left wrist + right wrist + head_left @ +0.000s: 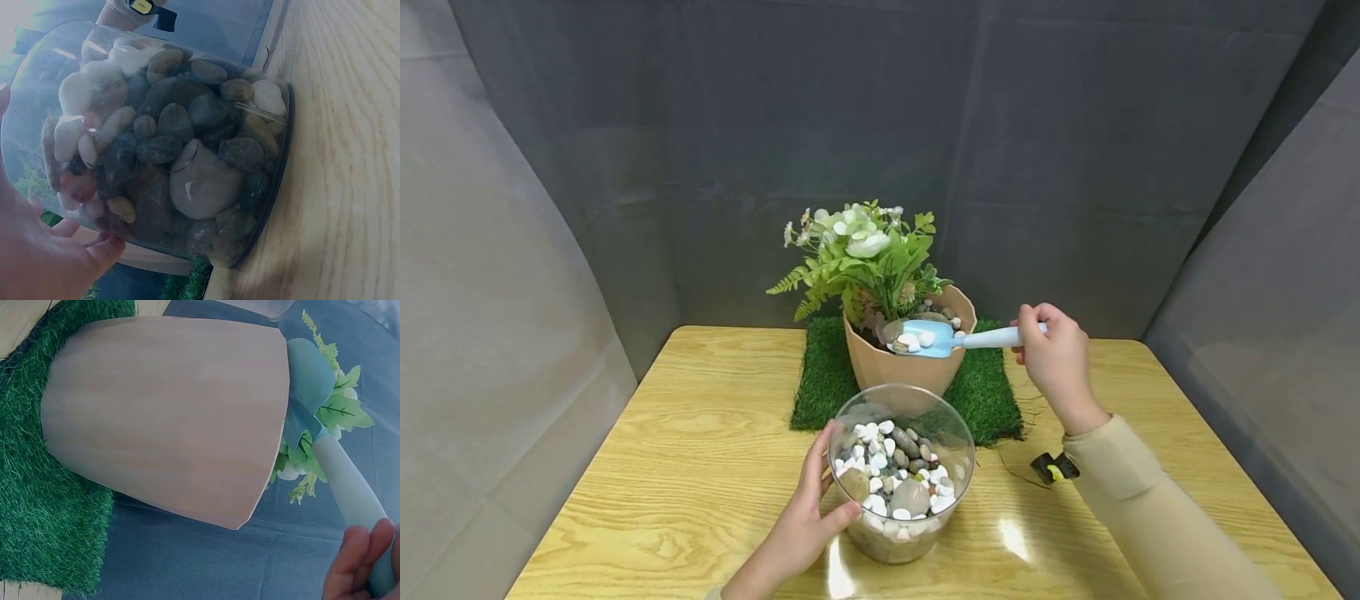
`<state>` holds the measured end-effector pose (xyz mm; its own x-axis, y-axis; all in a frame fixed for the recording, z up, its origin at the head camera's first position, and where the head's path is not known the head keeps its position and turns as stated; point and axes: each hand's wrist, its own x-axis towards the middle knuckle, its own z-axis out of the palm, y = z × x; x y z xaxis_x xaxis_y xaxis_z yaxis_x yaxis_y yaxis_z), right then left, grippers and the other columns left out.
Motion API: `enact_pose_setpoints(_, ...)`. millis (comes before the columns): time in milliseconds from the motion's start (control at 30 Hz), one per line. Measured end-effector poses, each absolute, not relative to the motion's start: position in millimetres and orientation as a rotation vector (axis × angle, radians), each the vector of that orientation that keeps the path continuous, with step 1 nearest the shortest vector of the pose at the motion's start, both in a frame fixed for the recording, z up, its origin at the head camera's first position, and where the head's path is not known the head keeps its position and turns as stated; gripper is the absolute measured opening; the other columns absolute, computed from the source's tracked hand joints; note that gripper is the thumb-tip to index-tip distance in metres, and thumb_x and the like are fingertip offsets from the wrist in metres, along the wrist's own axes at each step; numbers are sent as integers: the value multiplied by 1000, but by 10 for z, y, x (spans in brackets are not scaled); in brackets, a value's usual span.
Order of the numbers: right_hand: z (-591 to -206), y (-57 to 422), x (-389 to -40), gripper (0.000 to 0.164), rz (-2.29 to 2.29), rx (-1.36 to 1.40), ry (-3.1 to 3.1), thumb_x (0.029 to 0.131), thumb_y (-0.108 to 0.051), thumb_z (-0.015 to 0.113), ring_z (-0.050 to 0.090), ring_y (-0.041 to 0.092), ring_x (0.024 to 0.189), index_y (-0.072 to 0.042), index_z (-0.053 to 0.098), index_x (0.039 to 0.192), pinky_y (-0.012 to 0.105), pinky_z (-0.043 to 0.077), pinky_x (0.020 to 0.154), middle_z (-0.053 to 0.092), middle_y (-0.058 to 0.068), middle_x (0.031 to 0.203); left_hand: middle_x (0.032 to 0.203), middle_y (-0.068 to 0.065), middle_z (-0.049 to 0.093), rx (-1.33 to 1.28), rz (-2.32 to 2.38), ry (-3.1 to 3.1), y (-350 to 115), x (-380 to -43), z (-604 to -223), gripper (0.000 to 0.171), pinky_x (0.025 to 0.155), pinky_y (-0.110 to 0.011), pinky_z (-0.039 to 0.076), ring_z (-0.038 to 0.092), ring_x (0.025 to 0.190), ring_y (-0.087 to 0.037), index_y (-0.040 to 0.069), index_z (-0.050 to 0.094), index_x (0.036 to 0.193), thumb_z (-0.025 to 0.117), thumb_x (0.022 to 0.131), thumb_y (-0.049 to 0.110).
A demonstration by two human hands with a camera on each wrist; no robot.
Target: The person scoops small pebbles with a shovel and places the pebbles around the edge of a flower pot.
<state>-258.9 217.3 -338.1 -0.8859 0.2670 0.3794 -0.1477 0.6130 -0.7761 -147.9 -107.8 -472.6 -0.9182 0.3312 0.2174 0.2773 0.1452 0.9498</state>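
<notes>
My right hand (1054, 358) grips the pale handle of a light blue garden trowel (937, 342). Several white and brown pebbles (912, 342) lie on its blade, which is over the near rim of a peach flowerpot (895, 372). White flowers and green leaves (872, 250) fill the pot's left side, with stones in its soil at the right. My left hand (801, 521) holds the left side of a clear plastic container (901, 546), thumb at the near rim. White, grey and brown stones (181, 144) fill much of it. In the right wrist view the trowel blade overlaps the pot's rim.
Beneath the pot lies a square of artificial grass (988, 400) on the wooden table (647, 467). A black strap piece with a yellow label (1055, 471) shows by the right sleeve. Dark cloth (820, 108) hangs behind, with grey cloth on both sides.
</notes>
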Motion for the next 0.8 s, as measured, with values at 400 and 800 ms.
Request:
enact_pose_setpoints(400, -3447, 2096, -2635, 41, 1111, -91, -2318, 108, -32, 47, 56, 8, 46, -3, 69, 89, 23, 43, 40, 70, 16, 70, 173, -16, 8, 600, 1913, 2355, -1074, -1470, -4722, 100, 123, -62, 24, 21, 155, -46, 22, 3, 167, 70, 93, 20)
enact_pose_setpoints(800, -3383, 2057, -2669, 41, 972, 27, -2343, 109, -32, 46, 56, 16, 48, -6, 64, 83, 25, 42, 41, 72, 16, 72, 173, -17, 8, 625, 1929, 2351, -1076, -1482, -4741, 100, 121, -66, 24, 22, 154, -48, 19, 3, 167, 70, 92, 19)
